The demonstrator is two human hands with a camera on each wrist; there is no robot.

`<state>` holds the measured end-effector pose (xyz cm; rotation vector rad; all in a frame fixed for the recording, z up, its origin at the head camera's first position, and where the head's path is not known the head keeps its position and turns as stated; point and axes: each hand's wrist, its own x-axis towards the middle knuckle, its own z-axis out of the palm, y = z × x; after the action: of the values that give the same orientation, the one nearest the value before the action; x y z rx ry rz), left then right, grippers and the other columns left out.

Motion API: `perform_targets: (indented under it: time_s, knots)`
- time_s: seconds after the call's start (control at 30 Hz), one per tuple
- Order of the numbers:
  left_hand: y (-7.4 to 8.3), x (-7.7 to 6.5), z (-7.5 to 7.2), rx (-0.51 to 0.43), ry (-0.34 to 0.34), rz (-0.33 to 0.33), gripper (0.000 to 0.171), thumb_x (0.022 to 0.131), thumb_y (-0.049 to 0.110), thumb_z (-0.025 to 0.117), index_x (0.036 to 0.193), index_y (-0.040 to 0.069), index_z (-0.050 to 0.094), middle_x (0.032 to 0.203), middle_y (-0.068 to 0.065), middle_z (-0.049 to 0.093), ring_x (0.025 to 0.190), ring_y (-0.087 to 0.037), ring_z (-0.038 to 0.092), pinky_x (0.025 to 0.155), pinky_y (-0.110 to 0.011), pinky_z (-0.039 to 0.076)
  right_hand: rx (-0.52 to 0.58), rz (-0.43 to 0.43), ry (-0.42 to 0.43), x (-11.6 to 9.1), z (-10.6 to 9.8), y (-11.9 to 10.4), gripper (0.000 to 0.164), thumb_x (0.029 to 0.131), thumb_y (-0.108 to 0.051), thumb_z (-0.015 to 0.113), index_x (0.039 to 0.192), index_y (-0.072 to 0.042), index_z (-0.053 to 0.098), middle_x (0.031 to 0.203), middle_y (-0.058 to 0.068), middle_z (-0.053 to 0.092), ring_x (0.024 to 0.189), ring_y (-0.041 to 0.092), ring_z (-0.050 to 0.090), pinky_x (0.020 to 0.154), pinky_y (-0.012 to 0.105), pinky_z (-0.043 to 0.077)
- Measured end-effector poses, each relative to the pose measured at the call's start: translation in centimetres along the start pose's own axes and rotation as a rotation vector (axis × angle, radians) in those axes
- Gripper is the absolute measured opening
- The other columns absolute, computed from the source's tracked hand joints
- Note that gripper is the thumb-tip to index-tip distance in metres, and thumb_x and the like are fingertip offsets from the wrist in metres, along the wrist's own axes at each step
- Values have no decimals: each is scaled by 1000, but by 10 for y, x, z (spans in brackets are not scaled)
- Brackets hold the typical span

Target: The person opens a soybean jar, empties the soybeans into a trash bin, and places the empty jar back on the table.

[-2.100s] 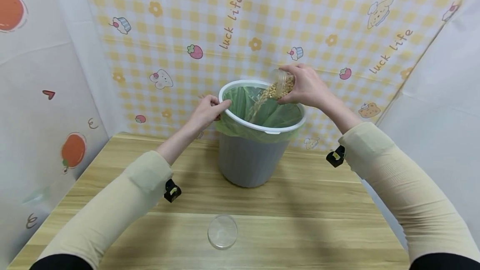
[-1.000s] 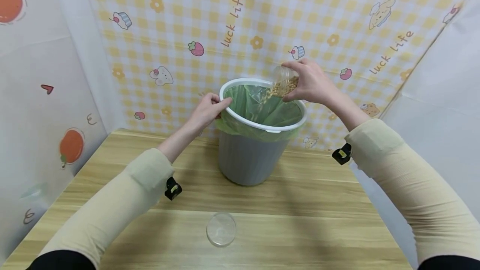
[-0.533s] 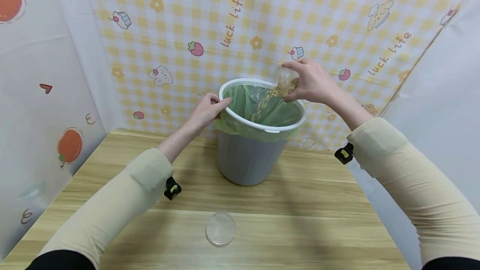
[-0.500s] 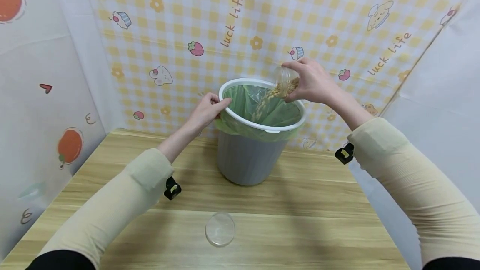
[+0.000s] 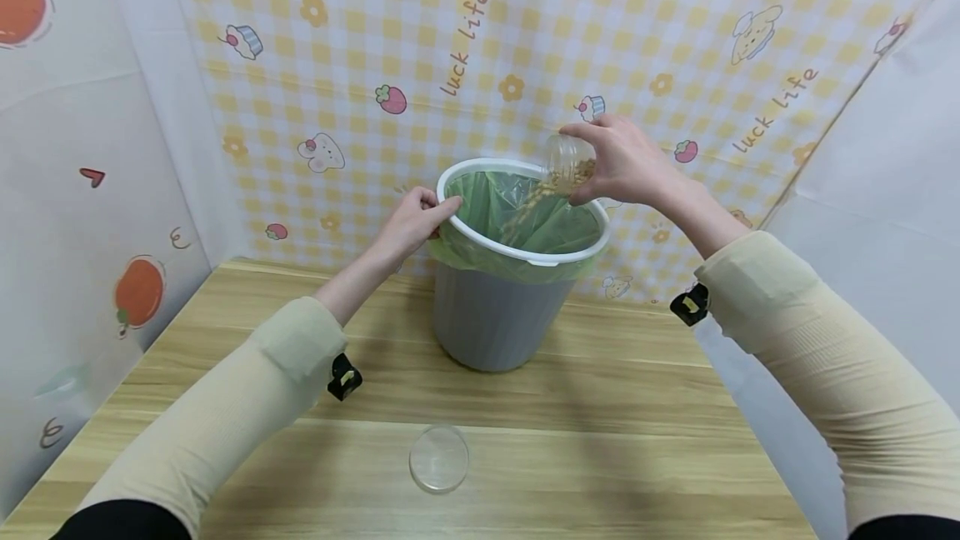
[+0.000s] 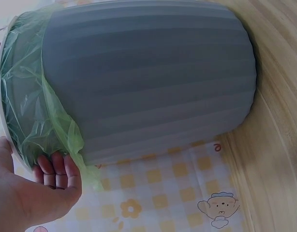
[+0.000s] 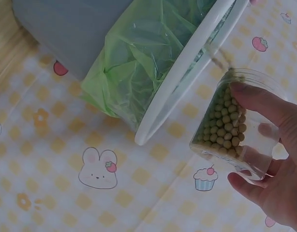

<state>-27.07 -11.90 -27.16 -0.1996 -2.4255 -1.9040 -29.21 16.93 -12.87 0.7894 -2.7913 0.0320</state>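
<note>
A grey trash can [image 5: 495, 319] with a white rim [image 5: 525, 255] and a green plastic liner [image 5: 551, 227] stands at the back of the table. My left hand [image 5: 411, 222] grips its rim at the left, thumb on top and fingers curled beneath, also seen in the left wrist view. Over the right side of the opening, my right hand [image 5: 626, 161] holds a clear jar [image 7: 240, 123], tipped with its mouth toward the can. Round yellowish beans [image 7: 223, 128] fill part of the jar, and a stream of them falls into the liner. How many lie inside is hidden.
A clear round lid [image 5: 438, 458] lies flat on the wooden table [image 5: 600, 440] near the front. Behind the can hangs a yellow checked cloth [image 5: 337, 98]. White sheets [image 5: 885, 182] close off both sides.
Beans keep streaming from the jar, and fewer are left in it. My right hand has shifted slightly right and up since the first frame. The left hand stays on the rim.
</note>
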Motion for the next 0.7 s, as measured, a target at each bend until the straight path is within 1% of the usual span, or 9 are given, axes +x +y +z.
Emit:
perform_targets:
  time_s: [0.17,0.27,0.5,0.7]
  knots:
    - [0,0,0,0,-1,1,38,100,42,62,105,6,48,99,-4,50,85,-17,49,86,-38,48,-20,-12,-18,0,-2,-3,93,68,-25,93,151,-15,51,141,27,53,128,44,50,105,61,44]
    - [0,0,0,3,-1,7,38,100,42,62,104,7,49,96,-4,50,84,-16,49,87,-40,48,-21,-5,-29,0,-3,-4,93,68,-24,92,151,-16,51,142,27,52,129,44,49,106,61,43]
    - [-1,1,0,9,0,11,37,100,41,61,101,7,48,94,-3,49,82,-16,49,84,-38,48,-39,-7,-48,1,-4,-7,94,70,-24,92,153,-16,49,143,25,51,128,43,48,104,60,44]
    - [1,-1,0,1,4,2,36,100,41,62,103,7,48,97,-4,49,83,-16,50,88,-42,49,-53,-6,-66,0,-6,-8,95,71,-24,91,154,-16,47,144,23,52,129,41,47,102,59,45]
